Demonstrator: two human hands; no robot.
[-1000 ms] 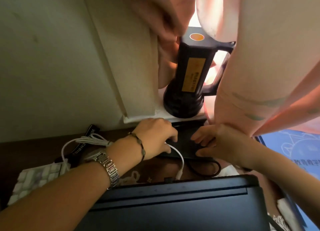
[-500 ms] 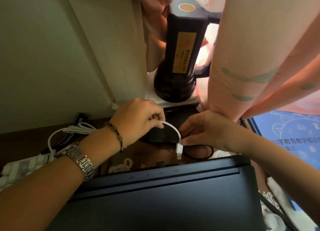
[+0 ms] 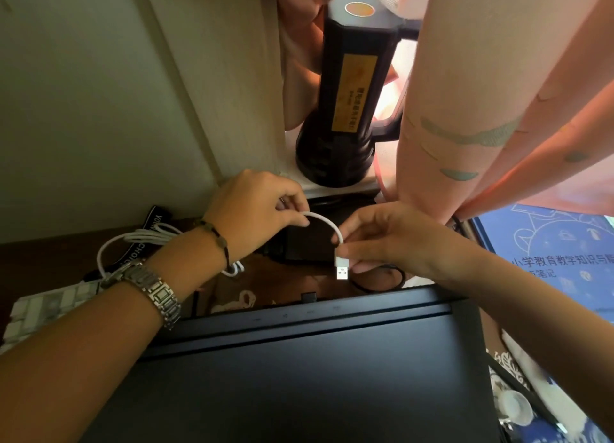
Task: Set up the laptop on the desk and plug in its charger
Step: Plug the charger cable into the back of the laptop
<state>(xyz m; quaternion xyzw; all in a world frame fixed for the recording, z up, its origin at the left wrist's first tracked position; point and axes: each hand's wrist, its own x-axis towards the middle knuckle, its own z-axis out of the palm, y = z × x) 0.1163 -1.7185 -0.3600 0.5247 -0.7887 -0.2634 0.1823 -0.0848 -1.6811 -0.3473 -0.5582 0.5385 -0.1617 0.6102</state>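
Lifted clear now: your right hand [image 3: 392, 240] pinches the white cable [image 3: 327, 225] by its plug, left hand [image 3: 255, 210] gripping its loop, black flashlight [image 3: 345, 97] and curtain [image 3: 471, 93] crowding behind.

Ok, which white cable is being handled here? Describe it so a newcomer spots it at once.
Start at the black torch on the sill, then drop to the two hands just below it. The cable arcs between the left hand and right hand, ending in a white USB plug under the right fingers. The other white cable lies coiled by the left wrist, unheld.
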